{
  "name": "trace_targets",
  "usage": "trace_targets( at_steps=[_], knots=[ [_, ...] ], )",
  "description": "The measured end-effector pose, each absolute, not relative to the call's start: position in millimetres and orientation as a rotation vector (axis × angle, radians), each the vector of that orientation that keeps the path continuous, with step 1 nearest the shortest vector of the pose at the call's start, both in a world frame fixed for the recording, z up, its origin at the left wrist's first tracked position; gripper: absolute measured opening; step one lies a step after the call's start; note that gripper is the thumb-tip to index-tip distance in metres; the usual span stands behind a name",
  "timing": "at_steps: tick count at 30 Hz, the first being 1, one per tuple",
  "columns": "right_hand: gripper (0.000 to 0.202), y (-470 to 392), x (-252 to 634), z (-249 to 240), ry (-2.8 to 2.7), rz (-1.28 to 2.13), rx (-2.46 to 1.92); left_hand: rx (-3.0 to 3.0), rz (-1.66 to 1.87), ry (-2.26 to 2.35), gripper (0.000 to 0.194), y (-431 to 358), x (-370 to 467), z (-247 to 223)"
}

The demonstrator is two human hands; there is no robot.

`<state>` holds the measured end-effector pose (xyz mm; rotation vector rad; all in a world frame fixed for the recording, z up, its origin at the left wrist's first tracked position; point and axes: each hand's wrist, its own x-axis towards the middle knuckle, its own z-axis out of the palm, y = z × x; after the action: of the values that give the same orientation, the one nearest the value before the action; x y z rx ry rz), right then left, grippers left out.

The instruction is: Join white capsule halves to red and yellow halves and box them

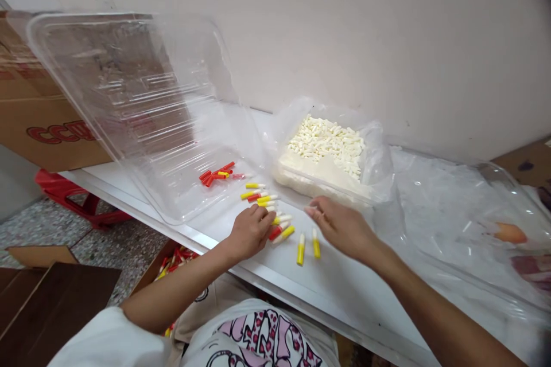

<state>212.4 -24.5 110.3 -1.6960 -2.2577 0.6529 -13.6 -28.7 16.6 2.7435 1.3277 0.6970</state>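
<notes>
My left hand [253,230] rests at the near end of a row of short tubes, its fingers curled down against them. The tubes are yellow [284,234] or red [274,233], with white tips. What its fingertips hold, if anything, is hidden. Over the table to the right, my right hand [344,228] has thumb and fingers drawn together; anything small between them cannot be made out. Just below it, two yellow white-tipped tubes [300,249] lie apart from the row. Behind it, a plastic-lined tray [301,175] holds a heap of small white sticks [329,140].
A large clear plastic tray [142,120] leans at the left against a cardboard box [51,114]; red tubes [210,176] lie at its lower end. Clear plastic [451,206] covers the table's right side. Below the edge, a box holds several coloured tubes [174,261]. A red stool [81,200] stands left.
</notes>
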Motion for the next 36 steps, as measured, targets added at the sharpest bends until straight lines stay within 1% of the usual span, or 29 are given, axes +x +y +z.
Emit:
trace_targets(
  at_steps=[2, 4, 7, 9, 10, 12, 13, 16, 17, 18, 19, 20, 22, 24, 26, 28, 30, 33, 34, 36],
  knots=[
    [0.034, -13, 227, 121, -2.248, 0.503, -1.716, 2.541, 0.7, 1.422, 0.024, -26, -11, 10],
    [0.032, -8, 234, 127, -2.291, 0.396, -1.613, 2.318, 0.697, 1.399, 0.024, -26, -8, 13],
    [0.033, -11, 227, 122, -2.552, 0.245, -1.237, 2.05, 0.689, 1.142, 0.029, -26, -6, 32],
    [0.032, -18, 214, 111, -2.71, 0.242, -1.048, 1.977, 0.634, 0.935, 0.033, -26, -7, 48],
    [0.034, -21, 208, 105, -2.731, 0.276, -1.038, 1.983, 0.613, 0.878, 0.033, -27, -8, 54],
    [0.04, -26, 197, 92, -2.631, 0.489, -1.177, 2.114, 0.622, 0.862, 0.033, -27, -10, 58],
    [0.043, -28, 193, 86, -2.522, 0.69, -1.283, 2.229, 0.644, 0.882, 0.031, -27, -11, 56],
    [0.053, -30, 187, 70, -2.111, 1.488, -1.528, 2.622, 0.672, 0.895, 0.029, -28, -12, 40],
    [0.055, -30, 186, 67, -2.017, 1.696, -1.558, 2.72, 0.664, 0.868, 0.028, -28, -12, 33],
    [0.057, -30, 186, 66, -1.999, 1.798, -1.564, 2.785, 0.658, 0.841, 0.028, -28, -13, 27],
    [0.057, -29, 185, 68, -2.062, 1.764, -1.565, 2.82, 0.667, 0.827, 0.027, -27, -13, 21],
    [0.056, -28, 186, 72, -2.18, 1.604, -1.575, 2.826, 0.685, 0.841, 0.026, -26, -14, 17],
    [0.05, -21, 190, 88, -2.384, 1.057, -1.629, 2.773, 0.739, 0.984, 0.026, -22, -14, 10],
    [0.043, -3, 202, 108, -2.36, 0.55, -1.735, 2.683, 0.754, 1.221, 0.026, -18, -12, 4],
    [0.041, 25, 225, 124, -2.201, 0.295, -1.847, 2.616, 0.716, 1.408, 0.027, -15, -9, -1],
    [0.039, 61, 254, 130, -2.101, 0.174, -1.983, 2.583, 0.698, 1.46, 0.038, -13, -8, -2],
    [0.034, 97, 282, 123, -2.103, 0.141, -2.163, 2.545, 0.735, 1.454, 0.047, -8, -13, 4],
    [0.033, 138, 307, 98, -2.21, 0.254, -2.389, 2.42, 0.727, 1.666, 0.039, 13, -38, 22],
    [0.035, 146, 308, 89, -2.242, 0.288, -2.417, 2.355, 0.664, 1.816, 0.036, 24, -50, 30],
    [0.035, 154, 304, 74, -2.274, 0.313, -2.432, 2.214, 0.419, 2.091, 0.035, 47, -74, 43]
  ],
)
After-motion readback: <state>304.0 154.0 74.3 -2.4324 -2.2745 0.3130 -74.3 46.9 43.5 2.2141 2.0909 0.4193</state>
